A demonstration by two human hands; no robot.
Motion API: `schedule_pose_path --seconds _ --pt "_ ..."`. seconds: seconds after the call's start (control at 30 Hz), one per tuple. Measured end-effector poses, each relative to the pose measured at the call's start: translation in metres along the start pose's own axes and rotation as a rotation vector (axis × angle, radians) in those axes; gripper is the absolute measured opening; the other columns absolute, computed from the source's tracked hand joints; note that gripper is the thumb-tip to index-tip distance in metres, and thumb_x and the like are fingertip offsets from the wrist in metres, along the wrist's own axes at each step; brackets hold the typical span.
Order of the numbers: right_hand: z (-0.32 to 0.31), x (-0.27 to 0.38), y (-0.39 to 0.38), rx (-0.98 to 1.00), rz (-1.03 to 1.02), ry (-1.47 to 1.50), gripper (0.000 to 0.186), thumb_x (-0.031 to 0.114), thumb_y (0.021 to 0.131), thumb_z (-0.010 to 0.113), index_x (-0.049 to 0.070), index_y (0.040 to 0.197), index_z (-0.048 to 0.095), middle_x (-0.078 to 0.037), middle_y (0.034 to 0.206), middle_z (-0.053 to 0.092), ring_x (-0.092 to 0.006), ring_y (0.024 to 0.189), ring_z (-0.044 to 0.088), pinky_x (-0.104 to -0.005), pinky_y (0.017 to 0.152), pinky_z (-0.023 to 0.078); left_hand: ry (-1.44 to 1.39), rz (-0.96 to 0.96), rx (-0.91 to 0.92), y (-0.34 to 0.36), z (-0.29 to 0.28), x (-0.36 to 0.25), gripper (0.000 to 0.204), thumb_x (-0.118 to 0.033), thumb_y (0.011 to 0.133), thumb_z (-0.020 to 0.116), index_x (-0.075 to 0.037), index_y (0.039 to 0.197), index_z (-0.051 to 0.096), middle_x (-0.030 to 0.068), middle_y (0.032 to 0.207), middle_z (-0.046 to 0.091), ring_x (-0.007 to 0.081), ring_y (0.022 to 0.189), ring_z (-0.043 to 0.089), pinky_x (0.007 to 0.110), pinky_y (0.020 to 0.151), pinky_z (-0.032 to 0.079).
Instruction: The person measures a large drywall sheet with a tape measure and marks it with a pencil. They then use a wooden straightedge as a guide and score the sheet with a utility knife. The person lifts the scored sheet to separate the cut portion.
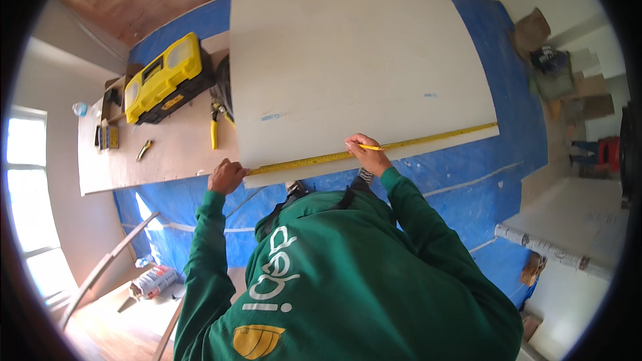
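Note:
A large white board [354, 53] lies flat in front of me. Along its near edge stretches a yellow tape measure blade [435, 138], running from the board's left side to its right side. My left hand [227, 177] is closed at the left end of the blade, just past the board's corner; its fingers partly hide what they grip. My right hand [368, 154] pinches a yellow pencil [374, 148] and rests on the board over the blade, near the middle of that edge.
Left of the board, a wooden surface [194, 160] carries a yellow and black toolbox [167, 77], yellow-handled snips [214, 124] and a utility knife [144, 150]. Blue sheeting [468, 187] covers the floor. Cardboard boxes [588, 107] stand at the right, and a bag [154, 282] lies lower left.

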State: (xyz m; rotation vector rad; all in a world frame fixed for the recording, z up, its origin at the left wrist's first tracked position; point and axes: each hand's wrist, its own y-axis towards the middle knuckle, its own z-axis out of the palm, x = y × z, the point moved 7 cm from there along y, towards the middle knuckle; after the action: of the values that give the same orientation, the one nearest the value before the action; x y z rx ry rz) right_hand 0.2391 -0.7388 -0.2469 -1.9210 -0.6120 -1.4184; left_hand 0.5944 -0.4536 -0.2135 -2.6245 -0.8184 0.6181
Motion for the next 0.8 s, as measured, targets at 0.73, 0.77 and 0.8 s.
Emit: schedule_pose_path --seconds 0.73,0.77,0.8 --pt "-0.045 0.000 -0.026 -0.098 -0.177 -0.209 0.025 0.027 0.106 0.064 0.003 0.113 0.067 -0.017 0.110 0.068 -0.0361 0.102 0.068 -0.0427 0.089 0.055 -0.030 0.095 0.011 0.005 0.004 0.005 0.036 -0.039 0.094 0.069 -0.004 0.093 0.078 0.0179 0.086 0.062 0.0360 0.086 0.064 0.047 0.080 0.052" --pt "-0.045 -0.001 -0.026 -0.088 -0.177 -0.195 0.024 0.026 0.106 0.064 0.004 0.113 0.067 -0.018 0.110 0.068 -0.0362 0.103 0.068 -0.0430 0.089 0.055 -0.006 0.062 0.025 0.006 0.005 0.007 0.036 -0.039 0.094 0.069 -0.004 0.093 0.078 0.0178 0.086 0.062 0.0358 0.086 0.064 0.047 0.080 0.052" --pt "-0.045 -0.001 -0.026 -0.101 -0.184 -0.200 0.024 0.026 0.106 0.064 0.004 0.113 0.067 -0.018 0.110 0.069 -0.0364 0.103 0.068 -0.0430 0.089 0.055 -0.031 0.096 0.026 0.005 0.005 0.005 0.037 -0.039 0.094 0.069 -0.004 0.093 0.078 0.0178 0.087 0.063 0.0357 0.086 0.064 0.047 0.080 0.052"
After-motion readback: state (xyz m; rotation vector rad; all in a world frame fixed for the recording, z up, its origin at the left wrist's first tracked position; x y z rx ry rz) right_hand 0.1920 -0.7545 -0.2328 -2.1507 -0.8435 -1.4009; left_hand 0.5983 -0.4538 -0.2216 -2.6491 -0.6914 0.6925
